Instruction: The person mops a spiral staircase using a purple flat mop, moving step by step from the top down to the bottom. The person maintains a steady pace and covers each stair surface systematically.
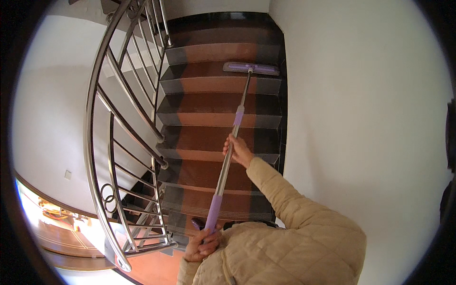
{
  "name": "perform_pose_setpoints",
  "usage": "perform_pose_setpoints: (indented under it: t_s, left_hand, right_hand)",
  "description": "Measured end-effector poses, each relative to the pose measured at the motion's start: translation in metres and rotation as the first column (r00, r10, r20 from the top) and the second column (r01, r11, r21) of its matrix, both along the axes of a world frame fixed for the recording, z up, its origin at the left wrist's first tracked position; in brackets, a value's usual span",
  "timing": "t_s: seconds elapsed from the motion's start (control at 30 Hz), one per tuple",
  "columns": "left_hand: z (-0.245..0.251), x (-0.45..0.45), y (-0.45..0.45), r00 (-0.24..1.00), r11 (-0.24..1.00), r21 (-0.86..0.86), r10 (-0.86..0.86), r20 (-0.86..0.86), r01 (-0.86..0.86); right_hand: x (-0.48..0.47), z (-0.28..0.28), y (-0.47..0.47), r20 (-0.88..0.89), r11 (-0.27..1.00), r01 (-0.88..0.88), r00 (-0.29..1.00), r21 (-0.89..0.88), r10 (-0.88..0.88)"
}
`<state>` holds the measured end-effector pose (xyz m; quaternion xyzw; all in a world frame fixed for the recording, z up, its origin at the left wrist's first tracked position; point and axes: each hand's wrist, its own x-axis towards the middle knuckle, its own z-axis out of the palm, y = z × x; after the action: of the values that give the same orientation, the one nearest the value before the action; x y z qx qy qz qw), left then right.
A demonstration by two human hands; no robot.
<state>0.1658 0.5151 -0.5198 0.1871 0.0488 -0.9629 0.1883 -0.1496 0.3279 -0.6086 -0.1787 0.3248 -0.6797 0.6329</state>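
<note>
A flat mop with a metal pole point(224, 173) slants up the staircase away from me. My right hand point(238, 149) is wrapped around the middle of the pole. Lower down, close to my jacket, my left hand point(203, 244) grips the purple handle sleeve point(213, 213) at its end. The purple mop head point(262, 68) lies flat on a stair tread point(203, 70) several steps up, its right end close to the wall's dark skirting. Part of a dark shoe point(198, 223) shows beside the handle.
Along the left side runs a stainless steel railing point(89, 117) with bars and ring ornaments. A plain white wall point(356, 107) bounds the stairs on the right. Beyond the railing at lower left are a wooden surface point(64, 242) and a wall switch plate point(68, 174).
</note>
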Motion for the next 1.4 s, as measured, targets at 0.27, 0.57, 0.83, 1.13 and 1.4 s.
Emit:
perform_pose_setpoints:
  t_s: [0.27,0.57,0.83,1.13,1.4]
  left_hand:
    - [0.01,-0.002,0.002,0.999,0.999,-0.001,0.04,-0.025,-0.041]
    - [-0.007,0.067,0.05,0.995,0.988,0.117,0.103,0.001,-0.102]
    - [-0.059,0.142,0.112,0.733,0.992,-0.123,0.094,0.673,-0.014]
    - [-0.046,0.147,0.099,0.721,0.987,-0.16,0.096,0.686,0.021]
    - [-0.001,0.111,0.066,0.922,0.959,0.009,0.268,0.28,-0.282]
  right_hand:
    - [-0.002,0.021,-0.001,-0.125,0.998,0.042,0.991,-0.047,-0.048]
    - [-0.002,-0.014,-0.008,-0.039,0.998,-0.012,0.999,0.066,0.014]
    - [0.054,-0.016,0.036,0.021,0.997,0.043,0.999,0.057,-0.044]
    - [0.06,-0.04,0.055,-0.007,0.959,0.181,0.983,0.218,-0.184]
    - [0.056,-0.056,0.025,-0.041,0.972,0.148,0.989,0.183,-0.143]
